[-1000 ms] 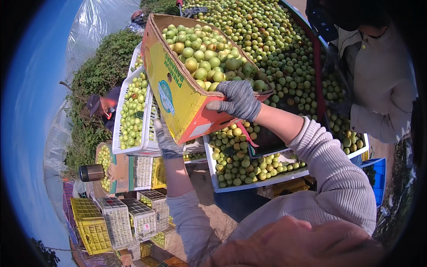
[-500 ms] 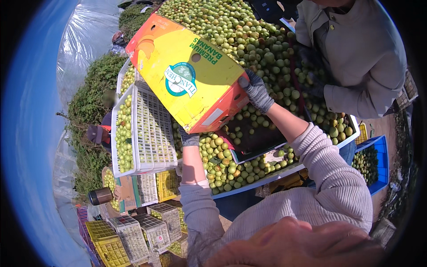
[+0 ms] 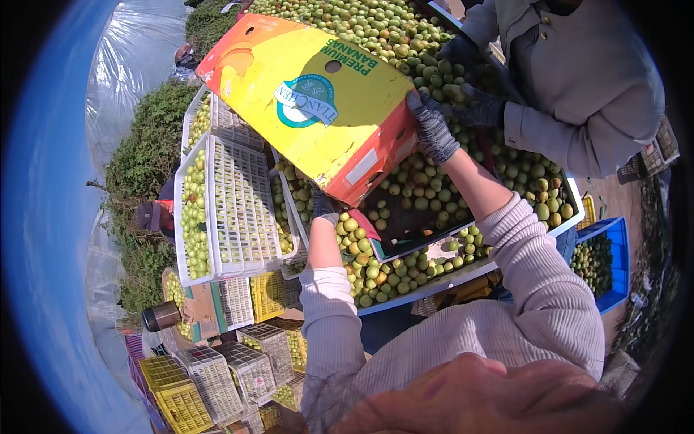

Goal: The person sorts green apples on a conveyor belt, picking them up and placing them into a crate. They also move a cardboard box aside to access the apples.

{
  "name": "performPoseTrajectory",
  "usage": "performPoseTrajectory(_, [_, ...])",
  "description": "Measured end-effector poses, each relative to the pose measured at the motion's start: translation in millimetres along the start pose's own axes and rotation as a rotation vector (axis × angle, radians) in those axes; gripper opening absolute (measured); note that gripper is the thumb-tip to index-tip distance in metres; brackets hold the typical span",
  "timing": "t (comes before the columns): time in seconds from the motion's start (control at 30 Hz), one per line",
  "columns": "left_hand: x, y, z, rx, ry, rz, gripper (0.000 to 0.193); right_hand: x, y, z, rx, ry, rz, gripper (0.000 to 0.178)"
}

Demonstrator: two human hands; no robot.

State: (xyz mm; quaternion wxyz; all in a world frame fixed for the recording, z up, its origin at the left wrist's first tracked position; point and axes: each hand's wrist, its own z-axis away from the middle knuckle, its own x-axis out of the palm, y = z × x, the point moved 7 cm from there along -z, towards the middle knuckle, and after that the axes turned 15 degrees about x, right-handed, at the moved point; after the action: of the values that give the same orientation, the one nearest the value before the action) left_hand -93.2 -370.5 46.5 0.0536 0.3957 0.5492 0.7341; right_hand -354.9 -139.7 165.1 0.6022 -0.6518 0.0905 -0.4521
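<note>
Now the box [image 3: 311, 108] has tipped toward the fruit [image 3: 369, 36], mouth hidden! Right hand [image 3: 433, 132] grips its end; left hand [image 3: 324, 207] sits below, fingers unclear.

Heaped fruit [image 3: 379, 27] and crates [image 3: 242, 210] show an outdoor yard

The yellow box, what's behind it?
Past the edges of the yellow box, round green fruit show. The box covers whatever is directly behind it and part of the left hand; its inside is hidden too.

Pale grey sweater [image 3: 441, 336] — finely ribbed sleeves [image 3: 546, 264], grey knit gloves [image 3: 438, 137], covered fingers [image 3: 421, 108]
</note>
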Motion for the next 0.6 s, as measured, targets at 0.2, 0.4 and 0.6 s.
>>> performPoseTrajectory(0.2, [9, -16, -9, 0.089, -0.009, -0.028, 0.081, -34, -5, -52, -0.034, 0.017, -0.375, 0.055])
performPoseTrajectory(0.4, [26, 0, -8, 0.164, 0.219, 0.12, 0.08, -24, -20, -70, 0.087, -0.044, -0.57, 0.07])
performPoseTrajectory(0.6, [-18, 65, -22, 0.282, 0.596, -0.414, 0.086, -27, 2, -68, 0.201, -0.029, -0.746, 0.069])
